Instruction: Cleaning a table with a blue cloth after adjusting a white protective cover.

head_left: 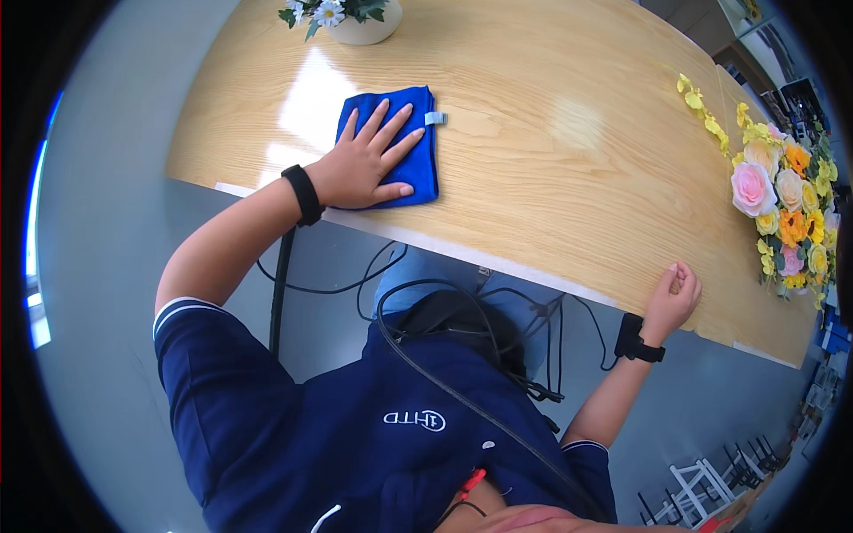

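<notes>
The broad, pale wood-grain table (551,178) spreads out in front of the person, its left end rounded. Next in size is the mixed bouquet of pink, cream, orange and yellow flowers (789,206), standing by the table's right edge.

The bright blue, square-folded fabric cloth (419,167) lies flat beside the near edge, toward the left end. Pressing it down well, I judge, calls for even weight through the whole palm, a flat wrist, and fingertips kept inside the cloth's border so that the layers do not slip or ruck.

The bare left hand (355,169) rests palm down on the cloth, fingers and thumb spread wide; it presses the fabric without gripping it. The bare right hand (673,302) is at the near edge toward the right end, fingers curled loosely inward, with nothing to be seen in its hold.

At the far left part of the table, the rounded white pot (366,28) holds white daisies with green leaves (329,12), cut off by the frame. What bears the bouquet cannot be made out.

Smallest is the pale fabric tag (435,118), sticking out from the cloth's right border.
</notes>
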